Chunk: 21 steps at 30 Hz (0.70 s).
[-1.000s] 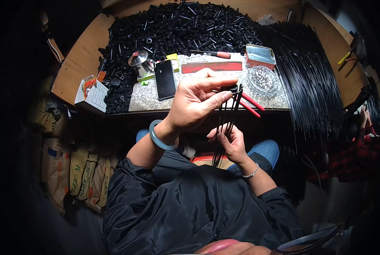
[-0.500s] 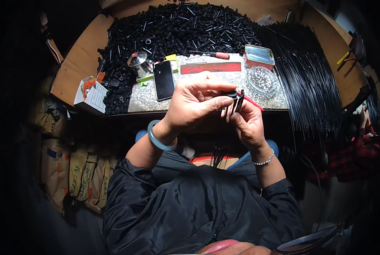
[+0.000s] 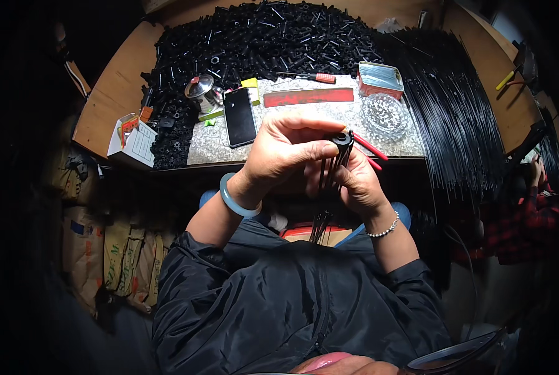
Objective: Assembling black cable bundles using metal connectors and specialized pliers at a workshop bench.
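My left hand (image 3: 285, 147) pinches a black ring-shaped hub (image 3: 342, 138) between thumb and fingers. Thin black rods (image 3: 327, 175) hang from that hub in a bunch, like umbrella ribs. My right hand (image 3: 362, 181) is closed around some of these rods just below the hub, its thumb and fingers pressed together. Behind the right fingers, the red handles of pliers (image 3: 370, 146) stick out over the board's front edge. Their jaws are hidden, and I cannot tell whether the hand grips them. More black rods (image 3: 320, 228) stand lower down, above a red-edged box (image 3: 339, 236) between my knees.
A large heap of small black parts (image 3: 260, 40) covers the table's back; long black rods (image 3: 454, 112) lie at right. On the board (image 3: 292, 115) are a phone (image 3: 239, 117), red strip (image 3: 309, 97), screwdriver (image 3: 320, 77), glass dish (image 3: 384, 117), tin (image 3: 380, 78) and metal pot (image 3: 203, 92).
The hub has tilted so its round top faces me, and the rods now hang downward. The right hand has shifted slightly left. A second red plier handle has come into sight.
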{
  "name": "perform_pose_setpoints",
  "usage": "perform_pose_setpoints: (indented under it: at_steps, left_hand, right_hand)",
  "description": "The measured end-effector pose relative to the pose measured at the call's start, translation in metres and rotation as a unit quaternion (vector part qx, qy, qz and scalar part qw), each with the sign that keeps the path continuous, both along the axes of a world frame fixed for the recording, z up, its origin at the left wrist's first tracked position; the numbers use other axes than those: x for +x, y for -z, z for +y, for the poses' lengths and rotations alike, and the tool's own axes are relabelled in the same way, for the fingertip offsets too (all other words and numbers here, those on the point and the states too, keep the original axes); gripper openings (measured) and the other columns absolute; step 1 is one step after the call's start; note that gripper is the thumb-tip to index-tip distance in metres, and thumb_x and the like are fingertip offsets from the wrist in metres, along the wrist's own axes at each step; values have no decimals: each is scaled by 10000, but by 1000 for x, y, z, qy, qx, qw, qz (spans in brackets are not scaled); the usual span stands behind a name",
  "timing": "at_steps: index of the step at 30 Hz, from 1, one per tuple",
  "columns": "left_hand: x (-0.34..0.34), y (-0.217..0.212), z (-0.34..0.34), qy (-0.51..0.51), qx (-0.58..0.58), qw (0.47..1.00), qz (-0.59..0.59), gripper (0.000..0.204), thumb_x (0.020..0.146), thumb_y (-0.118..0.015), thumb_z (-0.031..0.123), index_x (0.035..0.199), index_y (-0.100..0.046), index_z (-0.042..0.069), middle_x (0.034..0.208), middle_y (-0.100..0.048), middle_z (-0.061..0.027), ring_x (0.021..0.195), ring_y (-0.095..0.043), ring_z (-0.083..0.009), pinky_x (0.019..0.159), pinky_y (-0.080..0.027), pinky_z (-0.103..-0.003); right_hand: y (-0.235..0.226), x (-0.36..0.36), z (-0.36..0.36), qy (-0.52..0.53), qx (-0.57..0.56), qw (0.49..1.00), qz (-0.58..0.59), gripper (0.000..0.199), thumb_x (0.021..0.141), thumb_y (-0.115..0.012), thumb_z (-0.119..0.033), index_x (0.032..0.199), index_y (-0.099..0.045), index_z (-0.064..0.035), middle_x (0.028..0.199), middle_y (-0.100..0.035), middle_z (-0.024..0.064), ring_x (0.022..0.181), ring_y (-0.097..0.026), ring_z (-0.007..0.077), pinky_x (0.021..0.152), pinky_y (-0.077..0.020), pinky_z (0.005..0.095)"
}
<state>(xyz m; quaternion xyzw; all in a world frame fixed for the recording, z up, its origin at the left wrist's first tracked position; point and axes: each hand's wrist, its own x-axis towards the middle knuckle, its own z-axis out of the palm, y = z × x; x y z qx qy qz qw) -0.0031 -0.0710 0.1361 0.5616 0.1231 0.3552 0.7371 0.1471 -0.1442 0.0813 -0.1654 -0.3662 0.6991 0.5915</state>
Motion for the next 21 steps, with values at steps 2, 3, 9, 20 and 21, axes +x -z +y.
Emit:
perform_pose_setpoints:
  at_steps: [2, 3, 9, 20, 21]
  left_hand:
    - [3, 0, 1, 13, 14, 1000, -14, 380, 741, -698, -37, 1107, -598, -54, 1055, -636, -164, 941, -629, -184, 816, -521, -289]
    - [5, 0, 2, 28, 6, 998, -47, 433, 742, -693, -40, 1155, -563, -50, 1049, -636, -162, 939, -630, -186, 815, -522, -291]
    - [3, -19, -4, -79, 143, 984, 70, 547, 787, -662, -26, 1295, -462, -1, 1015, -631, -138, 919, -627, -164, 797, -517, -261]
    - [0, -32, -21, -188, 390, 890, 143, 261, 758, -694, -19, 1013, -651, -57, 817, -681, -100, 726, -655, -108, 641, -521, -210]
    - [-1, -33, -22, -188, 390, 890, 143, 261, 758, -694, -19, 1013, -651, -57, 817, -681, -100, 726, -655, -108, 641, -521, -210]
  right_hand:
    - [7, 2, 0, -8, 6, 1000, 6, 193, 862, -633, -180, 943, -529, -39, 852, -642, 112, 701, -627, 154, 614, -513, 254]
    - [9, 2, 0, -16, 12, 1000, 12, 189, 867, -628, -187, 920, -519, -42, 839, -641, 114, 669, -615, 137, 587, -501, 236]
    - [3, -14, -7, 203, 87, 972, -86, 180, 879, -617, -181, 905, -507, -41, 762, -621, 90, 570, -535, 74, 535, -445, 195]
    - [1, -16, -11, 214, 95, 972, -30, 163, 913, -569, -169, 931, -559, -7, 788, -636, 81, 672, -607, 111, 642, -506, 236]
    - [2, -10, -10, 176, 88, 980, -31, 176, 914, -566, -176, 940, -568, -2, 801, -649, 106, 696, -627, 136, 658, -519, 251]
